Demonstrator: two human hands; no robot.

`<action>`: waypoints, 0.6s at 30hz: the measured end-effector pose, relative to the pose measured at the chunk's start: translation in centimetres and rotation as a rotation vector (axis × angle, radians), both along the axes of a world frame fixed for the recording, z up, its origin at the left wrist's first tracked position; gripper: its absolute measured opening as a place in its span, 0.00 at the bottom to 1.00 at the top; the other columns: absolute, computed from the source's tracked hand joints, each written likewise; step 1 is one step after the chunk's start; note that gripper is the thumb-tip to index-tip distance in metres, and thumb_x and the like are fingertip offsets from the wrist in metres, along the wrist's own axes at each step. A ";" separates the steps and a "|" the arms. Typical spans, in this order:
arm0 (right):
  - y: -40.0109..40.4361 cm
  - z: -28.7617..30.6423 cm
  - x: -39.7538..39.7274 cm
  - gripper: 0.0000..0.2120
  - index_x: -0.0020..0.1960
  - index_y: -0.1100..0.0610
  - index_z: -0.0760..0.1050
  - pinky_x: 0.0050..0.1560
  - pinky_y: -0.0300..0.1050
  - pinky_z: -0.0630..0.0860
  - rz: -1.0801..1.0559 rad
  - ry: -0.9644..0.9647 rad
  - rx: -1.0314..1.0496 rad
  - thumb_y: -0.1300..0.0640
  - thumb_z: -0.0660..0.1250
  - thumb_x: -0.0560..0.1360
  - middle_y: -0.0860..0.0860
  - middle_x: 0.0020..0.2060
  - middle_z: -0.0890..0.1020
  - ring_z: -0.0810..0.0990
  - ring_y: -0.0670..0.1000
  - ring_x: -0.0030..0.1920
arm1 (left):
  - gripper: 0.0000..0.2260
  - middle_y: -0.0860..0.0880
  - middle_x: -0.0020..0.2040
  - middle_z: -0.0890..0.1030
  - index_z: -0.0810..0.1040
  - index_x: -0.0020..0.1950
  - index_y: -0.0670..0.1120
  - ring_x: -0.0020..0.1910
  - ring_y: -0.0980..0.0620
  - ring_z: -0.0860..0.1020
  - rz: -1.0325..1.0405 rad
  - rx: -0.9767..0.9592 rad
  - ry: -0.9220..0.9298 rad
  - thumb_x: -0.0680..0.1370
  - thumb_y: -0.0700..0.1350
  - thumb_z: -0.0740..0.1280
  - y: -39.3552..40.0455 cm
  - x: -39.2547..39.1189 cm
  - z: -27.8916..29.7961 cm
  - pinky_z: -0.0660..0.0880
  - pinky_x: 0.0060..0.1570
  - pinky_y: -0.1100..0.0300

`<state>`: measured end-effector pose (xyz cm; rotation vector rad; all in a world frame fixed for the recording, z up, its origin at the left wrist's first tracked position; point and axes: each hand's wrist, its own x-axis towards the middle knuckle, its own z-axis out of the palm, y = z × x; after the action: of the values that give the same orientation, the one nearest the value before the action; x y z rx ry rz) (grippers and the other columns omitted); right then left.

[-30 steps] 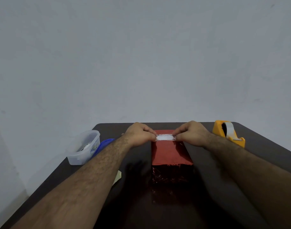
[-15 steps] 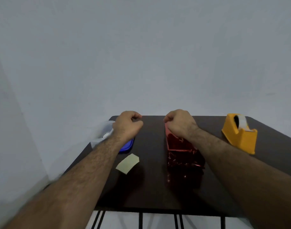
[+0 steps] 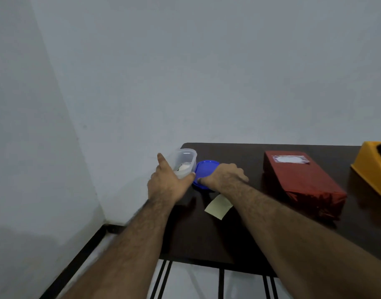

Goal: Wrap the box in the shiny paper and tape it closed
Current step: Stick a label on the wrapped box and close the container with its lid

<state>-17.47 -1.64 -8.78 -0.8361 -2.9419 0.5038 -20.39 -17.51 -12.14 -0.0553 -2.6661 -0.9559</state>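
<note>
we think the wrapping is done, for the red box (image 3: 301, 180) lies taped near the table's (image 3: 239, 238) far right edge, while our left hand (image 3: 169, 182) grips the clear tub (image 3: 184, 164) and our right hand (image 3: 225, 176) presses the blue lid (image 3: 206, 167), so next we snap it on.

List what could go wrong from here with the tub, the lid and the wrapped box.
1. The clear tub stands at the table's far left corner; the left hand around it could nudge it off the edge.
2. The right hand rests on the blue lid, and the forearm crosses the yellow note, which it might sweep away.
3. The red box shows one label on top; its crinkled near end may be untaped and open.
</note>
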 end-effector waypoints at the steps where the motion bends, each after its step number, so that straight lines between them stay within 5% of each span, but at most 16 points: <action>1: -0.1 -0.2 -0.2 0.46 0.75 0.55 0.71 0.64 0.52 0.76 -0.020 0.005 0.001 0.25 0.69 0.68 0.54 0.68 0.75 0.75 0.58 0.68 | 0.56 0.42 0.73 0.77 0.49 0.86 0.45 0.70 0.38 0.77 0.004 0.036 -0.019 0.70 0.68 0.75 0.0 -0.1 0.0 0.75 0.68 0.44; 5: -0.7 0.1 -1.2 0.38 0.71 0.56 0.73 0.64 0.52 0.79 -0.067 0.055 -0.124 0.37 0.73 0.66 0.55 0.66 0.77 0.78 0.57 0.64 | 0.40 0.47 0.60 0.83 0.67 0.70 0.47 0.59 0.40 0.82 0.024 0.053 -0.041 0.68 0.67 0.76 -0.1 -0.7 -0.1 0.81 0.58 0.47; 9: -0.8 0.9 -1.9 0.27 0.65 0.63 0.73 0.52 0.51 0.84 -0.133 0.318 -0.386 0.53 0.72 0.69 0.57 0.55 0.83 0.85 0.58 0.52 | 0.34 0.50 0.53 0.82 0.71 0.62 0.49 0.52 0.43 0.81 0.003 0.096 -0.051 0.66 0.67 0.77 -0.3 -0.8 0.0 0.79 0.49 0.51; 12: -0.9 2.1 -2.0 0.22 0.66 0.60 0.69 0.53 0.54 0.83 -0.057 0.521 -0.324 0.59 0.72 0.76 0.56 0.54 0.80 0.82 0.59 0.55 | 0.32 0.53 0.51 0.81 0.72 0.59 0.51 0.48 0.46 0.80 -0.005 0.082 -0.020 0.65 0.69 0.76 -0.1 -0.3 0.0 0.81 0.49 0.51; 18: -2.4 2.6 -2.3 0.19 0.64 0.56 0.73 0.49 0.43 0.74 0.140 0.758 -0.437 0.51 0.73 0.78 0.51 0.48 0.86 0.83 0.54 0.52 | 0.34 0.53 0.49 0.82 0.73 0.58 0.52 0.48 0.46 0.82 -0.043 0.077 -0.034 0.61 0.71 0.75 -0.1 0.4 0.6 0.84 0.49 0.48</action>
<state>-19.80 -4.01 -6.18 -0.3299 -2.2137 1.1896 -20.00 -17.60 -11.53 -0.0804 -2.6662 -1.0820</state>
